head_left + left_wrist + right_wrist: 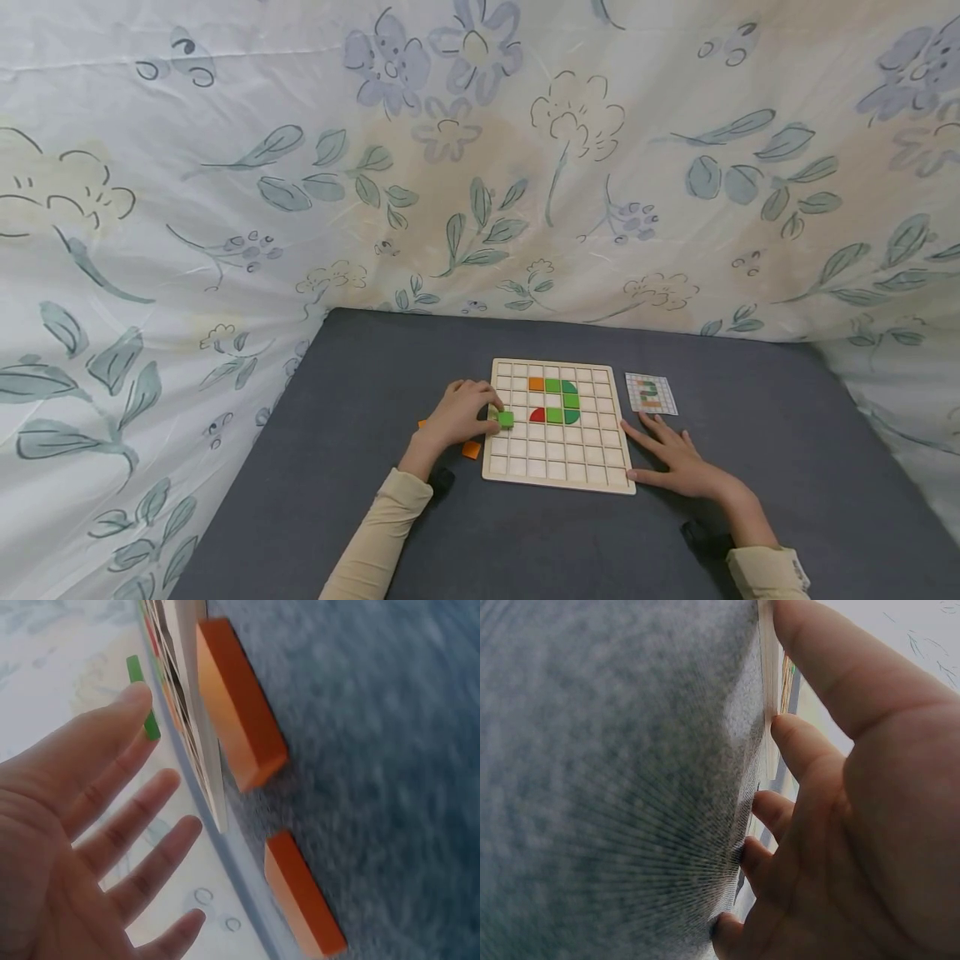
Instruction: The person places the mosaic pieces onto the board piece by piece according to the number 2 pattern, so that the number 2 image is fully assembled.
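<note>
My left hand (457,414) pinches a green square tile (507,419) between thumb and forefinger over the left edge of the gridded wooden board (525,475). In the left wrist view the green tile stands edge-on at the thumb tip, the other fingers spread. My right hand (678,461) has its fingers extended on the right, thumb and forefinger tips at the board's right edge. On the board lie an orange square tile (536,384), a red quarter-round tile (537,415), and several green square and quarter-round tiles (571,401).
A small pattern card (651,392) with a coloured grid lies right of the board, just beyond my right fingertips. Two orange tiles (244,709) rest on the dark cloth (360,375) left of the board, near my left hand. A floral curtain (465,167) hangs behind the table.
</note>
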Demonstrator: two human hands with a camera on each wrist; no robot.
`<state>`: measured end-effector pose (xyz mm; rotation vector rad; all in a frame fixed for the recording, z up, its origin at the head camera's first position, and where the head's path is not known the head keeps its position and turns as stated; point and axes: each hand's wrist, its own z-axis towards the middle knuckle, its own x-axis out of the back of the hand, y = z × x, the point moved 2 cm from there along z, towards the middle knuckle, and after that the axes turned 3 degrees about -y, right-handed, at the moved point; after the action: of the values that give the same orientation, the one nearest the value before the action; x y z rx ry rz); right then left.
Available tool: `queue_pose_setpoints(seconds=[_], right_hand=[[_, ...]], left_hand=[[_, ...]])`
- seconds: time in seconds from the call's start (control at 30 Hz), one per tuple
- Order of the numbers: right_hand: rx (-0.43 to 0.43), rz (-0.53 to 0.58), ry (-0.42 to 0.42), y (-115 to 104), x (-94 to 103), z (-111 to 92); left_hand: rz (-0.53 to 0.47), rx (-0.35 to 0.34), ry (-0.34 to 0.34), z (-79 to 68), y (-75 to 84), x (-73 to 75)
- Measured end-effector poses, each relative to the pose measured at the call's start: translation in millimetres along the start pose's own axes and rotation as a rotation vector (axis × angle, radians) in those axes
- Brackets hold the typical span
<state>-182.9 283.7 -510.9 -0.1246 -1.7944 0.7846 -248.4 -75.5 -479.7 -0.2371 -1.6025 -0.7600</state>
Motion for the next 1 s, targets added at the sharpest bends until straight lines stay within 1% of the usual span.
queue_pose_setpoints(seconds=[0.2,0.33,0.5,0.6,0.73,0.87,1.0], right_hand=[[0.008,-0.018,0.003,-5.5,2.6,-1.5],[0.018,0.005,0.015,-3.1,1.0,-0.8],[0.042,0.025,0.029,3.5,-2.3,0.7],[0.036,0.019,0.029,4.9,-3.7,0.6],[0.046,0.020,0.028,0.2,-1.3,-1.0],[0.022,0.009,0.015,-5.2,1.8,-1.6],[-0.001,-0.022,-0.002,-5.7,3.0,-1.1]], left_hand=[[0.008,-0.036,0.003,1.1,7.5,-2.4],[0.016,-0.047,0.004,2.8,12.3,-3.0],[0.063,-0.039,-0.005,6.2,17.6,-4.0],[0.066,-0.032,-0.010,7.8,20.1,-5.4],[0.064,-0.019,-0.007,10.0,23.2,-8.3],[0.087,-0.004,0.002,12.7,26.2,-11.1],[0.095,-0.002,0.014,14.9,29.9,-11.8]])
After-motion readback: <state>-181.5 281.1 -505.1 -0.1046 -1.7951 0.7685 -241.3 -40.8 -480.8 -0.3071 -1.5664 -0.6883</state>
